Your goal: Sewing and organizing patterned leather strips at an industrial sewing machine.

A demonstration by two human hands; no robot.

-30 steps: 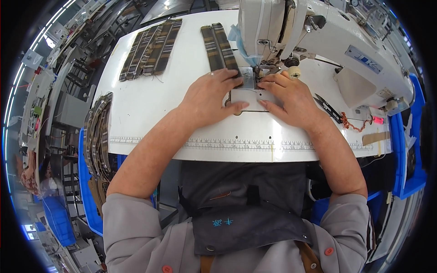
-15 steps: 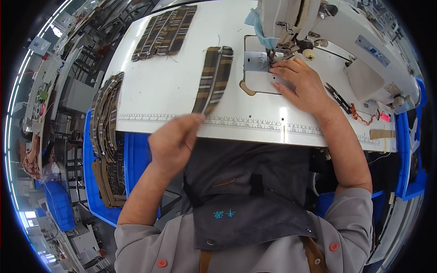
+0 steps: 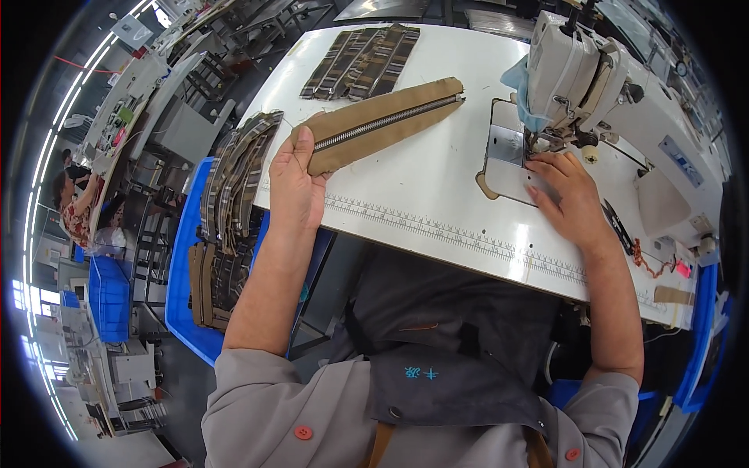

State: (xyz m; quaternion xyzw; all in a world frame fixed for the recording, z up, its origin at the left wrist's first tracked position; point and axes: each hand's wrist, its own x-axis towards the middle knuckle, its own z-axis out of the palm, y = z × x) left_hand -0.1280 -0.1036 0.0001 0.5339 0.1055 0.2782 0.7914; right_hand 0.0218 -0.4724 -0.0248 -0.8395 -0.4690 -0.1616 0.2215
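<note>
My left hand (image 3: 300, 168) grips the near end of a tan fabric strip (image 3: 413, 105) with a metal zipper along its middle, held slanting over the white table (image 3: 421, 195). My right hand (image 3: 566, 191) rests open on the metal plate at the sewing machine (image 3: 581, 74), fingertips close beside the presser foot (image 3: 530, 147). A light blue mask-like cloth (image 3: 519, 93) hangs on the machine head. Plaid strips with zippers (image 3: 359, 62) lie at the back of the table, and more plaid strips (image 3: 234, 179) drape over its left end.
A blue bin (image 3: 195, 320) with fabric pieces stands at the left. Black snips (image 3: 616, 226), an orange cord (image 3: 647, 261) and a tan scrap (image 3: 672, 295) lie at the right. A co-worker (image 3: 76, 207) sits at a bench farther left.
My left hand has pulled the strip left from the machine and lifted it, its tan face now up where plaid showed. My right hand stays by the needle. The view has turned.
</note>
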